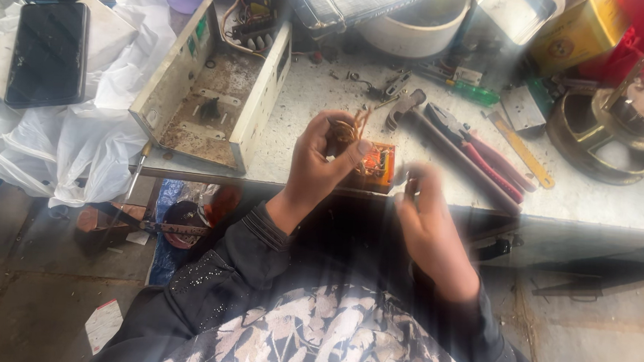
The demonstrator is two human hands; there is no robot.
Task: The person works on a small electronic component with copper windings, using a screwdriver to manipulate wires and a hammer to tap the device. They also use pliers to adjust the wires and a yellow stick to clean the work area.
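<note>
Left hand (322,159) closed around a small orange transformer block with copper wires (374,164), held over the pale worktop (319,99). Right hand (424,210) blurred, fingers pinched together; contents impossible to tell. Red-handled pliers (480,150) just beside.

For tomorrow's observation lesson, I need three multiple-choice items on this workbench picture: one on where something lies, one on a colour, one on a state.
1. Where does the black phone lie?
A. At the far left, on white paper
B. Inside the open metal box
C. Beside the pliers

2. What colour are the handles of the pliers?
A. Green
B. Red
C. White

3. How is the left hand?
A. Flat on the bench
B. Resting on the phone
C. Raised, fingers closed on a small part with copper wire

Answers:
1 A, the phone rests on white sheets at the left edge.
2 B, both handles show red beside the hammer.
3 C, the fingers wrap the wired part above the bench; the right hand is blurred.
</note>
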